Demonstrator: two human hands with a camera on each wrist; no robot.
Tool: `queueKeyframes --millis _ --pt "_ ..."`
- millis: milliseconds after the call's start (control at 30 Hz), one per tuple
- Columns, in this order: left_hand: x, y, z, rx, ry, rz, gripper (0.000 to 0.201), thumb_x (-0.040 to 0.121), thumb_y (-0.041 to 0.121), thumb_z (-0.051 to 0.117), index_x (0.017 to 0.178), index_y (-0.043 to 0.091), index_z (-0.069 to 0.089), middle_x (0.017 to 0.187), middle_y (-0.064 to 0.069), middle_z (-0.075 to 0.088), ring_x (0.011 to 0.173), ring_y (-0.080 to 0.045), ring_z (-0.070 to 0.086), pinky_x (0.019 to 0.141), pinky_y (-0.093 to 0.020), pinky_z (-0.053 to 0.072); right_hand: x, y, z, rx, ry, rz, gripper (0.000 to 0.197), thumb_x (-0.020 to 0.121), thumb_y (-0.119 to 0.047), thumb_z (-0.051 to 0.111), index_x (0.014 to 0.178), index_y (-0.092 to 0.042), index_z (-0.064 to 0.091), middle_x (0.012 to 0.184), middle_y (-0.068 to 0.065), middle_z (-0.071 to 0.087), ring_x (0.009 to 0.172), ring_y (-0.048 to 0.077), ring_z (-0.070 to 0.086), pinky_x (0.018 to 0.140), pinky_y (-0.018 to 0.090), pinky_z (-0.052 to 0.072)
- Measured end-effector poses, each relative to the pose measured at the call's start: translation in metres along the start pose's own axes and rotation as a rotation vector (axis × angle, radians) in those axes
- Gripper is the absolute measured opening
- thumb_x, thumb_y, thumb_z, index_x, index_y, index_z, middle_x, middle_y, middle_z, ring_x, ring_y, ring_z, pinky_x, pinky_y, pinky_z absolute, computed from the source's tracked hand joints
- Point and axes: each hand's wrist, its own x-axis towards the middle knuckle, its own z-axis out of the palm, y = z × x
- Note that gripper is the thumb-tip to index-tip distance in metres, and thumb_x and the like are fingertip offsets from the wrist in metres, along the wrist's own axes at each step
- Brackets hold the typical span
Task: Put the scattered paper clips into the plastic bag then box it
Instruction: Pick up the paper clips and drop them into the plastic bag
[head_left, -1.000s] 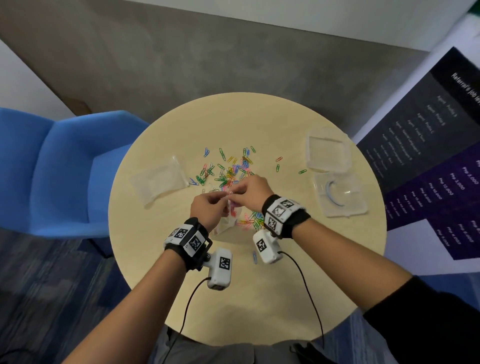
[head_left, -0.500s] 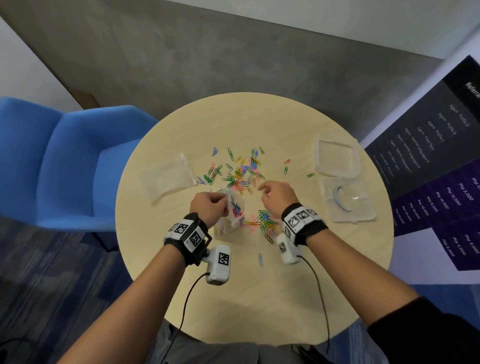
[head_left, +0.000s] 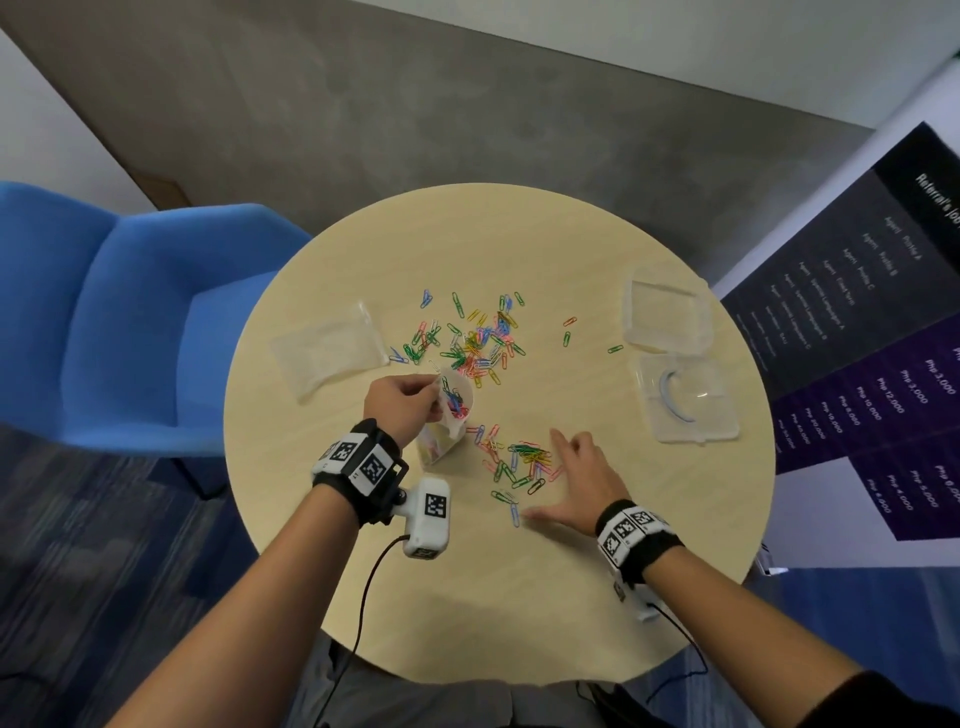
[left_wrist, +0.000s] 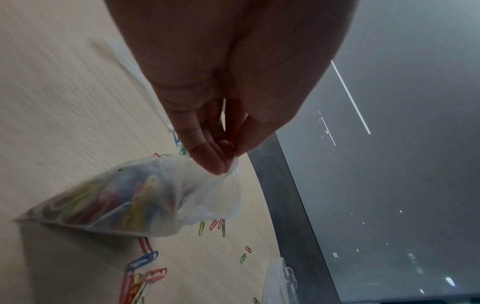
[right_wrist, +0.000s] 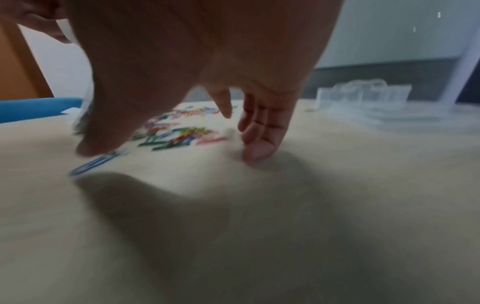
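Observation:
My left hand (head_left: 402, 400) pinches the rim of a small clear plastic bag (head_left: 448, 415) that stands on the round table (head_left: 467, 597); the bag (left_wrist: 124, 197) holds several coloured paper clips. More clips (head_left: 475, 343) lie scattered beyond it, and a smaller heap (head_left: 522, 460) lies to its right. My right hand (head_left: 576, 478) hovers open and spread beside that heap, thumb near a blue clip (head_left: 514, 514); its fingertips (right_wrist: 257, 152) touch the table. A clear plastic box (head_left: 683, 397) and its lid (head_left: 665, 312) sit at the right.
A second, flat plastic bag (head_left: 332, 351) lies on the table's left side. A blue armchair (head_left: 130, 322) stands to the left of the table and a dark banner (head_left: 857, 322) to the right. Cables hang from both wrist cameras.
My right hand left the bag's mouth and swung right and toward me, down beside the near heap of clips. My left hand keeps hold of the bag.

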Motion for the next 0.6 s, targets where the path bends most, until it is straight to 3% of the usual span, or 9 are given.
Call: queueKeyframes --millis 67,167,433,533,600 --pt "-0.002 -0.002 -0.001 0.001 0.001 -0.010 0.016 0.091 0.008 0.063 0.102 0.005 0.073 0.068 -0.006 0.069 0.048 -0.008 0.063 0.073 -0.033 0.059 -0.006 -0.005 0.009 -0.029 -0.071 -0.001 0.142 0.040 -0.088 0.064 0.153 -0.023 0.007 0.130 0.002 0.030 0.114 0.020 0.043 0.092 0.038 0.052" --pt "-0.005 -0.006 -0.002 0.005 0.011 -0.025 0.016 0.090 0.008 0.063 0.102 0.005 0.074 0.068 -0.005 0.069 0.047 -0.008 0.063 0.075 -0.034 0.059 0.001 -0.015 0.022 -0.014 -0.027 -0.022 0.136 0.045 -0.086 0.064 0.152 -0.024 0.008 0.129 0.000 0.030 0.112 0.019 0.044 0.090 0.038 0.053" --pt "-0.013 -0.014 -0.015 -0.037 0.032 -0.019 0.017 0.091 0.005 0.062 0.104 0.002 0.073 0.069 -0.007 0.068 0.049 -0.007 0.062 0.073 -0.033 0.058 0.041 -0.044 0.036 0.015 0.103 -0.139 0.086 0.080 -0.067 0.057 0.149 -0.027 0.027 0.134 0.002 0.035 0.114 0.021 0.044 0.081 0.036 0.054" --pt "-0.016 -0.017 -0.020 -0.037 0.041 -0.023 0.018 0.091 0.004 0.061 0.105 0.002 0.073 0.069 -0.007 0.068 0.051 -0.009 0.062 0.070 -0.031 0.057 0.054 -0.059 0.035 -0.060 0.107 -0.186 0.061 0.093 -0.051 0.049 0.147 -0.030 0.031 0.140 0.007 0.036 0.116 0.027 0.043 0.076 0.037 0.054" --pt "-0.017 -0.017 -0.023 -0.040 0.042 -0.024 0.019 0.091 0.004 0.061 0.106 0.002 0.072 0.070 -0.008 0.068 0.054 -0.011 0.062 0.068 -0.030 0.056 0.060 -0.067 0.033 -0.043 0.130 -0.196 0.044 0.099 -0.034 0.046 0.141 -0.024 0.041 0.137 0.011 0.041 0.112 0.031 0.045 0.073 0.037 0.051"
